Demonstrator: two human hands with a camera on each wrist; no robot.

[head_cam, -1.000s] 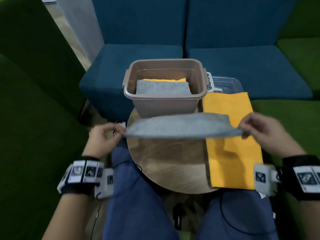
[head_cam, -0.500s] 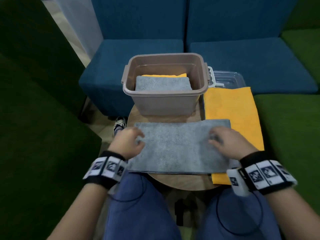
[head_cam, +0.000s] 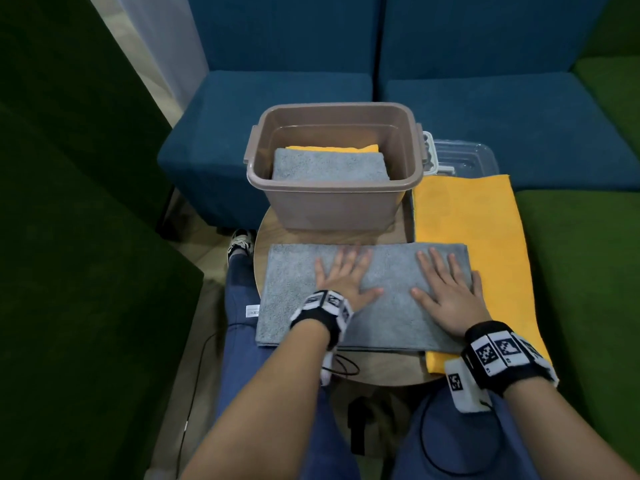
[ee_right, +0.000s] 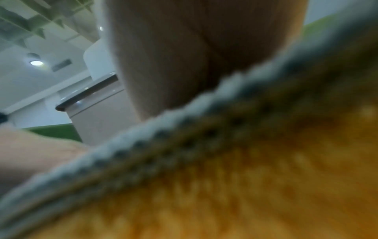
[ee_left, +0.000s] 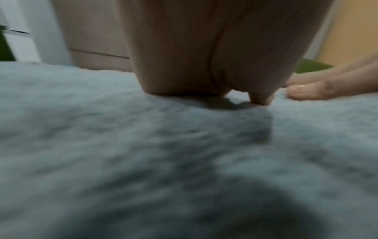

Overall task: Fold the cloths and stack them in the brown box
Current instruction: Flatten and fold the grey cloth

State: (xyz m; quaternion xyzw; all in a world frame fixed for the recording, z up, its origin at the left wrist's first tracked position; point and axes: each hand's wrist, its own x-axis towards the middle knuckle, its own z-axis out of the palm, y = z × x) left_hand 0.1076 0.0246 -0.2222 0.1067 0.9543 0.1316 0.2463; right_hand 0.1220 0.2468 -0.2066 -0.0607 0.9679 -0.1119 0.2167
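Note:
A grey cloth (head_cam: 287, 289), folded in half, lies flat on the small round wooden table (head_cam: 391, 368) in front of the brown box (head_cam: 332, 209). My left hand (head_cam: 341, 275) presses flat on the cloth's middle with fingers spread. My right hand (head_cam: 446, 285) presses flat on its right part. In the left wrist view my left palm (ee_left: 204, 56) rests on the grey cloth (ee_left: 143, 145). The box holds a folded grey cloth (head_cam: 329, 166) on top of a folded yellow one (head_cam: 332, 148). An unfolded yellow cloth (head_cam: 485, 244) lies to the right, partly under the grey cloth.
A clear plastic lid (head_cam: 464, 157) lies behind the yellow cloth. Blue seats (head_cam: 485, 116) stand behind the table, green upholstery (head_cam: 86, 271) at both sides. My knees in blue trousers (head_cam: 242, 306) sit under the table's near edge.
One second ago both hands held the grey cloth in the air by its corners. They laid it down folded on the table, and now both palms press flat on it.

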